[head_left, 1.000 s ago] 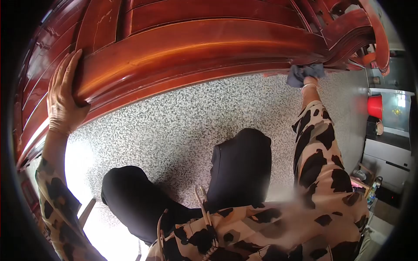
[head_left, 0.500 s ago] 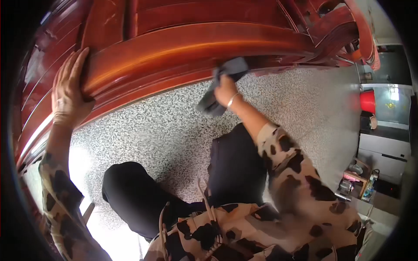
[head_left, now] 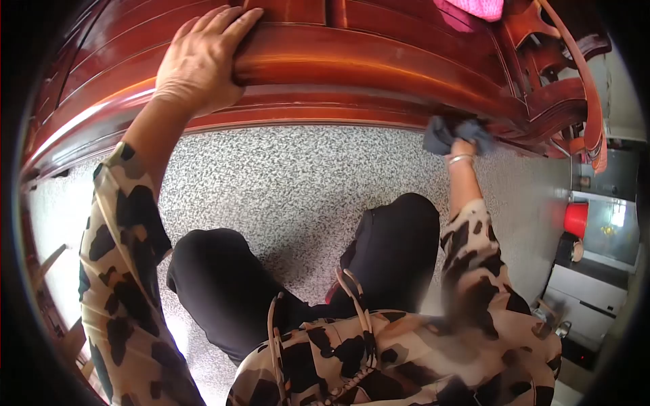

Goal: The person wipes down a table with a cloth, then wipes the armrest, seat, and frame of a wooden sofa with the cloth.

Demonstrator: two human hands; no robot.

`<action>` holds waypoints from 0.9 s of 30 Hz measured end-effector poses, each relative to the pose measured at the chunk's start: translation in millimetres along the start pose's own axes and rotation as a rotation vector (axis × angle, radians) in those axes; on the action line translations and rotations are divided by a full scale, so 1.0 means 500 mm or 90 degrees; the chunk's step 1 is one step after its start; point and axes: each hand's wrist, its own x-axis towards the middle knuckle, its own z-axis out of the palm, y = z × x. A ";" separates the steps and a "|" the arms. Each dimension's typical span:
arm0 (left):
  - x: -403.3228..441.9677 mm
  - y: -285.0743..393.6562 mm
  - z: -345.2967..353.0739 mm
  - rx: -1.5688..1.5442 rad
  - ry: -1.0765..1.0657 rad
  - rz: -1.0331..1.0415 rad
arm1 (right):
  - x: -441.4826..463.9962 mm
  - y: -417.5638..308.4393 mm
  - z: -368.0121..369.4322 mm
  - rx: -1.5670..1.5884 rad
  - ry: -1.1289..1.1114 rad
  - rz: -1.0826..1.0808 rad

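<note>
A polished red-brown wooden bench (head_left: 379,64) spans the top of the view. My left hand (head_left: 200,64) lies with its fingers stretched over the bench's front edge, holding nothing. Low at the bench's front, towards its right end, my right hand (head_left: 463,147) grips a dark grey cloth (head_left: 440,135). The cloth is bunched around the fingers and touches or nearly touches the lower rail; which one I cannot tell. A bracelet circles the right wrist.
Speckled grey floor (head_left: 305,169) lies below the bench, with my bent knees (head_left: 213,271) above it. A pink item (head_left: 477,8) rests on the seat. Curved armrest (head_left: 589,101) stands at the right. Beyond are a red bucket (head_left: 576,219) and a white drawer unit (head_left: 579,291).
My right hand has moved right with the grey cloth, along the bench's lower front. The left hand appears further right on the bench edge. The view has shifted, showing the pink item.
</note>
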 end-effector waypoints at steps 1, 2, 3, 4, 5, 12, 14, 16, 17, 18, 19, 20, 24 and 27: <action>0.002 0.003 -0.005 0.005 0.003 -0.007 | 0.006 0.027 0.046 -0.125 -0.034 -0.056; 0.001 0.002 -0.004 -0.002 0.008 0.000 | 0.011 0.053 0.092 -0.247 -0.058 -0.118; -0.004 0.000 0.001 -0.012 0.010 0.009 | -0.071 0.035 0.135 -0.302 -0.062 -0.177; -0.005 -0.004 0.009 -0.009 0.032 0.023 | -0.211 -0.018 0.186 -0.323 -0.079 -0.231; -0.007 -0.006 0.011 -0.006 0.029 0.018 | -0.324 -0.060 0.237 -0.327 -0.118 -0.277; -0.038 0.003 0.012 -0.119 0.130 -0.014 | -0.744 -0.161 0.452 -0.290 -0.530 -0.241; -0.098 0.038 -0.006 -0.380 0.254 -0.020 | -0.731 -0.147 0.435 -0.100 -0.670 -0.139; -0.176 0.069 -0.022 -0.504 0.286 -0.079 | -0.688 -0.190 0.350 0.036 -0.841 0.010; -0.214 0.083 -0.009 -0.584 0.225 -0.186 | -0.668 -0.213 0.306 -0.047 -0.885 -0.030; -0.244 0.105 0.009 -0.588 0.203 -0.316 | -0.650 -0.220 0.262 -0.058 -0.902 -0.037; -0.283 0.135 0.064 -0.591 0.175 -0.426 | -0.634 -0.236 0.232 -0.173 -0.918 -0.086; -0.282 0.165 0.061 -0.879 0.098 -0.567 | -0.634 -0.258 0.204 -0.167 -0.923 -0.158; -0.277 0.265 0.054 -1.268 -0.041 -0.671 | -0.623 -0.320 0.159 -0.143 -1.075 -0.170; -0.250 0.274 0.060 -1.334 -0.077 -0.826 | -0.576 -0.402 0.140 -0.321 -0.947 -0.699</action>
